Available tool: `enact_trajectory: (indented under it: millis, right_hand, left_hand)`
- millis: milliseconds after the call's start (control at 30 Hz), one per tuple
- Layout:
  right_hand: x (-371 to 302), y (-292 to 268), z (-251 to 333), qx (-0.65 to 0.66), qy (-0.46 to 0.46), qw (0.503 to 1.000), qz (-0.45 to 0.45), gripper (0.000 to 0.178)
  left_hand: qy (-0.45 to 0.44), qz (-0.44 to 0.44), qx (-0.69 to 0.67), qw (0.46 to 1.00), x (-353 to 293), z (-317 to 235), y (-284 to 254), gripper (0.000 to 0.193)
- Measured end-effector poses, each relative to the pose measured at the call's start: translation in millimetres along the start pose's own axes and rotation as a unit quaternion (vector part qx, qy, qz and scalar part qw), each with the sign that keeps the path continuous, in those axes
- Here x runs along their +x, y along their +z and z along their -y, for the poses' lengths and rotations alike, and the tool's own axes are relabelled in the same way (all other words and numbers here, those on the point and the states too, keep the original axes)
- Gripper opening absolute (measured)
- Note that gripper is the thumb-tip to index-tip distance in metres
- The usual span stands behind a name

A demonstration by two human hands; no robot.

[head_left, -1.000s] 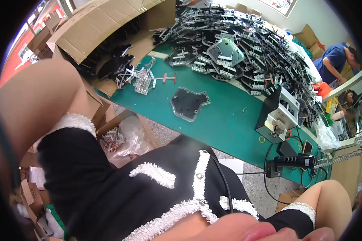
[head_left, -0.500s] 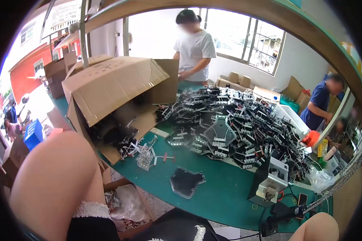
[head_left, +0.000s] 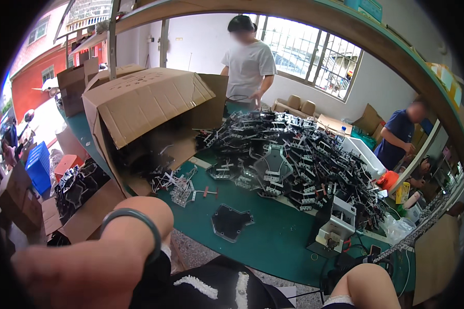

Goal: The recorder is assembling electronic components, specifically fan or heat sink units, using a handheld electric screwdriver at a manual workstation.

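My left hand [head_left: 80, 270] is raised close to the camera at the lower left, with a dark bangle [head_left: 147, 229] round the wrist. It is smeared, its fingers do not show clearly, and I see nothing held in it. Of my right arm only the bent bare part [head_left: 368, 286] shows at the lower right edge; that hand is out of the picture. A flat black plate [head_left: 232, 222] with a clear rim lies alone on the green table [head_left: 273, 247], apart from both arms. Behind it rises a big heap of black plates with metal brackets [head_left: 299, 159].
A cardboard box [head_left: 149, 98] lies tipped with its mouth toward the heap. Loose white brackets [head_left: 180, 190] lie before it. At the right stand a small metal device [head_left: 337, 226] and cables. A person in white [head_left: 250, 64] stands behind the table, another in blue [head_left: 394, 134] works right.
My left arm has swung down and back, bringing the bangle and the hand into sight. My right arm shows more. The view has shifted slightly; the single plate lies as before.
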State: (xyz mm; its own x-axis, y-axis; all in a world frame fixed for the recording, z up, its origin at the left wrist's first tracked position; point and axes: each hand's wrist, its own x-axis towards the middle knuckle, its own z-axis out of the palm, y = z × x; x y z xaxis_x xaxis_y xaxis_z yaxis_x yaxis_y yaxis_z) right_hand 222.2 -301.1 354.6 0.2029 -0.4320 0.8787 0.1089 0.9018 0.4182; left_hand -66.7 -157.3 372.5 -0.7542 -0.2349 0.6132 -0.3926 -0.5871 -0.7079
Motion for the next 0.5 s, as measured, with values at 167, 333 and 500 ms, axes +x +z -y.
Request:
enact_trajectory:
  millis: [167, 333, 500]
  right_hand:
    - [-0.8, 51.6, -36.2, 0.075, -0.007, 0.997, -0.025, 0.029]
    - [-4.8, 36.1, -26.5, -0.012, -0.111, 0.916, -0.384, 0.035]
    - [-35.5, 20.9, -34.6, 0.157, 0.037, 0.969, -0.187, 0.034]
  left_hand:
    - [-0.318, 0.073, -0.098, 0.94, -50.4, 13.4, 25.9, 0.032]
    - [-0.425, 0.111, -0.194, 0.877, -53.6, 15.3, 42.5, 0.036]
    - [-0.292, 0.189, -0.255, 0.902, -39.6, 20.3, 24.8, 0.033]
